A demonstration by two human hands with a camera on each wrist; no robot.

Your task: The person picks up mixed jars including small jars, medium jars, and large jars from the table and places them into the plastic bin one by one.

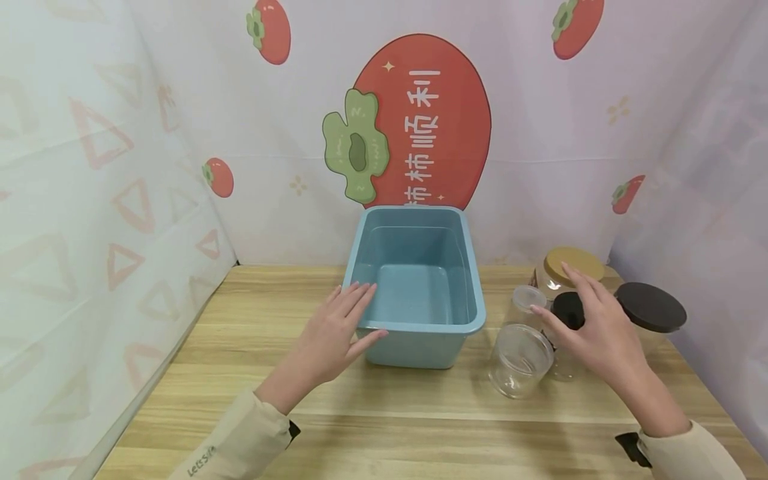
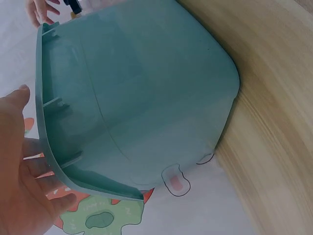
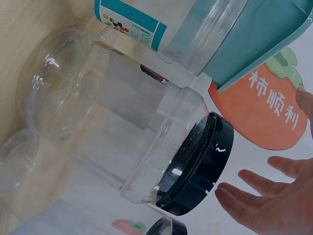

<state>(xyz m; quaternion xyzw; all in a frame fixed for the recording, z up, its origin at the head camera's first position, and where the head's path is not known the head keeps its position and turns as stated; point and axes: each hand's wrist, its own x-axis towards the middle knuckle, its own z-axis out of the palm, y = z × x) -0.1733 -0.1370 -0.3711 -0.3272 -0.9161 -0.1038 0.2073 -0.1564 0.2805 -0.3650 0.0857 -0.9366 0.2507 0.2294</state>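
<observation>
A blue plastic bin stands on the wooden table, its inside bare. My left hand is at its near left corner, fingers extended over the rim; the left wrist view shows those fingers spread along the rim's outer edge. To the right, my right hand hovers over a cluster of clear jars with its fingers spread. Nearest it are a jar with a small black lid and one with a wide black lid. In the right wrist view, the fingers are beside a black lid, holding nothing.
A jar with a tan lid stands at the back of the cluster. Before it are a small clear-lidded container and a clear jar at the front. A printed cloth hangs behind the table.
</observation>
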